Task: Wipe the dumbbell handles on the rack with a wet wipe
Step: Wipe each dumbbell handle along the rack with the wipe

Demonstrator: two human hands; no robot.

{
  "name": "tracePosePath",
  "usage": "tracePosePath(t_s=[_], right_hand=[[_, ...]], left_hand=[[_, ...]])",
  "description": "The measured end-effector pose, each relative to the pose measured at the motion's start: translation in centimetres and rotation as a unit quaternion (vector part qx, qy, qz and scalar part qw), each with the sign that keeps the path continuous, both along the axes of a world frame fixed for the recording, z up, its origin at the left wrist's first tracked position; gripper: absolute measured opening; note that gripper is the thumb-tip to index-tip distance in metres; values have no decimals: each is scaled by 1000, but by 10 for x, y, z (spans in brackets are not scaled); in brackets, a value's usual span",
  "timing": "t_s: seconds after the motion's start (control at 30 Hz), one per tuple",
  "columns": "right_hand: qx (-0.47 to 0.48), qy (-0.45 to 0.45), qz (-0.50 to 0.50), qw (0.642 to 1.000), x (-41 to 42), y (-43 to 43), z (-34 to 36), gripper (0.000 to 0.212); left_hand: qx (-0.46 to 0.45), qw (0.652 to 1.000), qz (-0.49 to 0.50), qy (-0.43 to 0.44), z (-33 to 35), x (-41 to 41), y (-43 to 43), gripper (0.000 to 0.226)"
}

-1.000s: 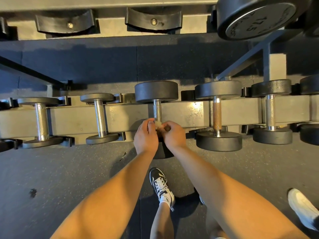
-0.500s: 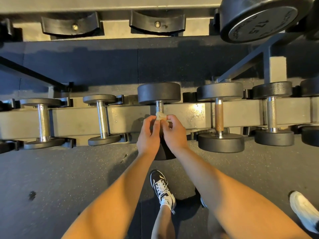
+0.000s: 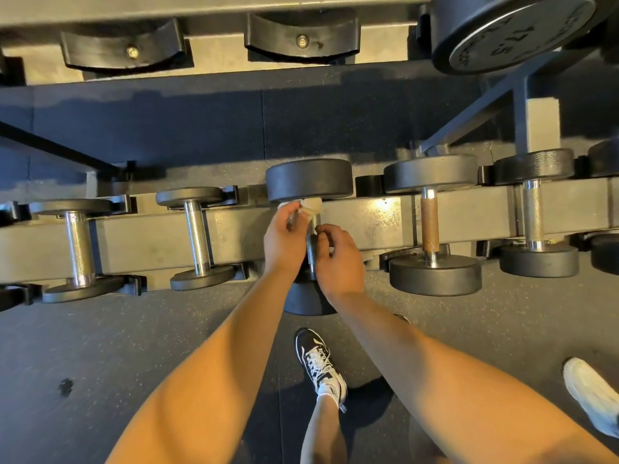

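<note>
Gripping a crumpled white wet wipe [image 3: 310, 206] against the top end of the knurled steel handle [image 3: 312, 245] of the middle black round-headed dumbbell [image 3: 310, 179], the left hand [image 3: 284, 239] has its fingers curled round wipe and bar, right under the far head. The right hand [image 3: 340, 259] sits lower on the same handle, thumb and fingertips curled in and pinching the bar. Both forearms reach forward from the bottom of the view, wrists close, hands nearly touching. The dumbbell lies across the grey metal rack beam [image 3: 368, 222], near head jutting toward the person. Two small chrome-handled dumbbells [image 3: 197, 237] sit left of it, a rusty brown-handled dumbbell [image 3: 429, 226] just right. On the upper tier are black curved cradles [image 3: 124, 45] and a big black dumbbell head [image 3: 516, 28]. Below is dark speckled rubber floor [image 3: 100, 346], with a black-and-white sneaker [image 3: 318, 360] and a white shoe [image 3: 593, 393] at the right edge.
</note>
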State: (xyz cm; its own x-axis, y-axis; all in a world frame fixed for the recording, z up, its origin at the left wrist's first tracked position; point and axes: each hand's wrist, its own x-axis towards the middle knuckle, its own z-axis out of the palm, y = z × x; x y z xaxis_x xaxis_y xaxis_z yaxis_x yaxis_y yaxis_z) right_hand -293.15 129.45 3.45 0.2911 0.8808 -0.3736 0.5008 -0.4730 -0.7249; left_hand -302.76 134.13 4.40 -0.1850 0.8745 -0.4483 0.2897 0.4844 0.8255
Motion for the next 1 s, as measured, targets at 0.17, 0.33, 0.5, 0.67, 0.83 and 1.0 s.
tracePosePath(t_s=[0.17, 0.33, 0.5, 0.67, 0.83, 1.0], right_hand=[[-3, -19, 7, 1000, 1, 0, -2, 21], [-11, -12, -13, 1000, 0, 0, -1, 23], [-10, -15, -20, 1000, 0, -1, 0, 23], [-1, -25, -18, 1000, 1, 0, -3, 22], [-9, -16, -31, 999, 0, 0, 1, 22], [-18, 5, -53, 998, -1, 0, 4, 22]], left_hand=[[-22, 999, -7, -29, -4, 14, 4, 5], [-36, 997, -53, 41, -5, 5, -6, 12], [-40, 998, -43, 18, -7, -1, -10, 8], [-12, 998, 49, -45, -1, 13, 14, 18], [-36, 999, -40, -5, -9, 9, -5, 13], [-44, 994, -88, 54, -13, -2, -27, 11]])
